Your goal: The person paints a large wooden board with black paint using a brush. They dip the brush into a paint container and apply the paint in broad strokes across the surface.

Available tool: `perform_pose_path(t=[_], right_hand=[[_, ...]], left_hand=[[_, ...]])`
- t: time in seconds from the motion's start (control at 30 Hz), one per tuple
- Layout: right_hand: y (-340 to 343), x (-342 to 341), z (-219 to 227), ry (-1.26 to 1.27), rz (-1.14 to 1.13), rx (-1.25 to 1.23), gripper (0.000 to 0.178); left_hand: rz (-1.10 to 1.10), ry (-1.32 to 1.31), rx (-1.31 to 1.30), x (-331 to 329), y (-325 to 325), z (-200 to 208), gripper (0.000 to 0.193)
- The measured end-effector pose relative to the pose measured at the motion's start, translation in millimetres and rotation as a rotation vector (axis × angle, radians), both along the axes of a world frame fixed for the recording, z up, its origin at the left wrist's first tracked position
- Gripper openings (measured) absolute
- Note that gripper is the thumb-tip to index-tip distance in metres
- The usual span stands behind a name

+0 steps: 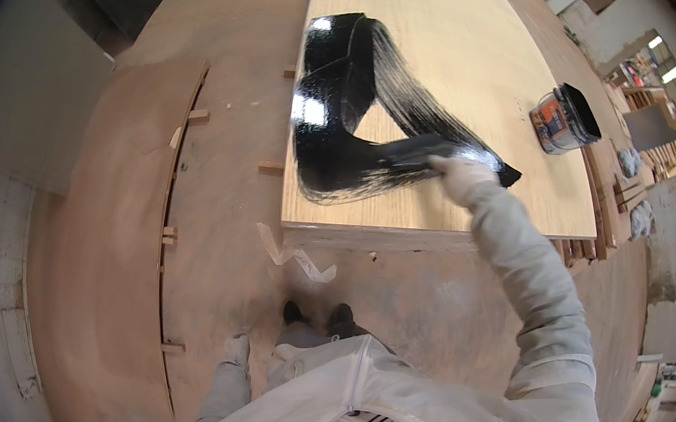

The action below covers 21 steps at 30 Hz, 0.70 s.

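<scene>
My right hand (pixel 463 177), in a pale glove, grips a wide black brush (pixel 421 149) laid on a light plywood sheet (pixel 437 16). Glossy black paint (pixel 343 116) covers the near left part of the sheet in broad curved strokes, and the brush sits at their right end. An open paint can (pixel 563 118) with black inside stands on the sheet's right edge, apart from the brush. My left hand (pixel 237 348), also gloved, hangs low by my side and holds nothing that I can see; its fingers are too small to read.
The sheet rests on a large brown plywood floor panel (pixel 218 193) with small wooden blocks along its seams. A strip of white tape (pixel 296 259) lies near my dark shoes (pixel 322 318). Stacked timber and windows are at the right.
</scene>
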State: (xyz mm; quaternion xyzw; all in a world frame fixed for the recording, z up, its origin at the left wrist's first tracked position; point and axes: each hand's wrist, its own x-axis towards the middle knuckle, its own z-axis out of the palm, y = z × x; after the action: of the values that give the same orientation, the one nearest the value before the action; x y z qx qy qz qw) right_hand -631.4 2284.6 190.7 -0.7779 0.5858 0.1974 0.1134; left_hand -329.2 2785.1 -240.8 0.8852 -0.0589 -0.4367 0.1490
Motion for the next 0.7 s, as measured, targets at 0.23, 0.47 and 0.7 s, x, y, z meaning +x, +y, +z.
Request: perform_pose_path(t=[0.23, 0.47, 0.7], right_hand=[[-76.0, 42.6, -9.4, -0.121, -0.114, -0.133, 0.047], [37.1, 19.6, 9.8, 0.049, 0.086, 0.016, 0.043], [3.2, -154.8, -18.9, 0.123, -0.302, -0.043, 0.039]], left_hand=[[-0.098, 0.015, -0.083, 9.1, -5.3, -27.2, 0.042], [0.213, 0.086, -0.236, 15.8, 38.9, -44.6, 0.023], [0.104, 0.33, -0.154, 3.1, 69.2, -42.1, 0.025]])
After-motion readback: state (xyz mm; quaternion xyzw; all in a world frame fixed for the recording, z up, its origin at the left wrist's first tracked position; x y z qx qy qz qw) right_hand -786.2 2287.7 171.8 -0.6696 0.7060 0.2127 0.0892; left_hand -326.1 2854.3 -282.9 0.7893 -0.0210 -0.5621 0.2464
